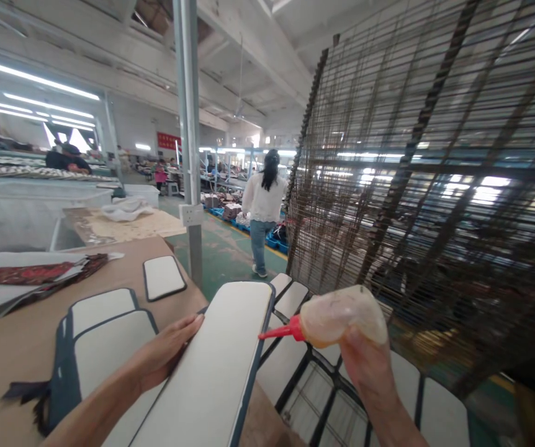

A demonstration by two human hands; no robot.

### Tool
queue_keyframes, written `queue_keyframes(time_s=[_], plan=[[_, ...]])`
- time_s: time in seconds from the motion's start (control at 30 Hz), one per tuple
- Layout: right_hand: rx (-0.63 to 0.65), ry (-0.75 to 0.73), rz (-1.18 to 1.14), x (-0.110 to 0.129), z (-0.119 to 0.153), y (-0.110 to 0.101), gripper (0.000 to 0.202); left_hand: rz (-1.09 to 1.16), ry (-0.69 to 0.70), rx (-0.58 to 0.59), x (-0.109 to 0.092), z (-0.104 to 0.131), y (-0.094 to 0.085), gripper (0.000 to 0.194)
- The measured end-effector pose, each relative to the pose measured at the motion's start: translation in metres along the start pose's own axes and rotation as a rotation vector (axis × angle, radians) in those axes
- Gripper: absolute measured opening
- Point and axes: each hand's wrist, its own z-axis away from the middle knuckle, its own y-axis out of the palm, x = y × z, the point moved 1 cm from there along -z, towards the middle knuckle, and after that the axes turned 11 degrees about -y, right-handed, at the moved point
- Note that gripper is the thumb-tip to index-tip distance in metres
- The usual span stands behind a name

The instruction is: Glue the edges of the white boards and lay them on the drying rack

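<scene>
A long white panel with a dark blue edge [216, 360] is tilted up in front of me. My left hand [169, 351] grips its left side, thumb along the edge and the other fingers partly hidden. In my right hand [365, 357] is a translucent squeeze bottle [342, 313], lying on its side with yellowish liquid in it. Its red nozzle [283, 330] points left, and the tip is at the panel's right edge. Similar white panels with dark borders [113, 347] lie stacked and overlapping under and beside my left forearm.
A smaller white panel [164, 277] lies on the brown table [11, 354], with patterned material [30, 276] at the left. More panels rest on a wire rack [316, 397]; a tall mesh rack [416, 155] stands at right. A metal post [190, 155] rises ahead, and a person [265, 198] is in the aisle.
</scene>
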Motion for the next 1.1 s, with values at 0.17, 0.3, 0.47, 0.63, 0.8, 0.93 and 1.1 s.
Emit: queue_keyframes(time_s=[0.17,0.3,0.47,0.63,0.8,0.93,1.1], plan=[[-0.004,0.042,0.007,0.003,0.005,0.005,0.047,0.017,0.010,-0.004,0.000,-0.001,-0.002,0.055],[-0.044,0.074,0.027,0.004,0.011,0.004,0.048,0.031,0.021,0.009,-0.001,-0.005,-0.002,0.058],[-0.070,0.087,0.025,0.005,0.015,0.005,0.047,0.044,0.018,0.030,-0.006,-0.004,0.002,0.060],[-0.025,0.096,0.010,0.010,0.019,0.010,0.044,0.048,0.034,0.011,-0.012,-0.004,0.006,0.047],[0.007,0.100,0.001,0.014,0.022,0.012,0.043,0.047,0.040,-0.003,-0.018,-0.011,0.006,0.032],[0.008,0.123,-0.015,0.015,0.024,0.013,0.051,0.045,0.039,-0.001,-0.022,-0.020,0.004,0.029],[0.019,0.142,-0.005,0.015,0.026,0.013,0.060,0.043,0.048,-0.003,-0.027,-0.030,0.001,0.028]])
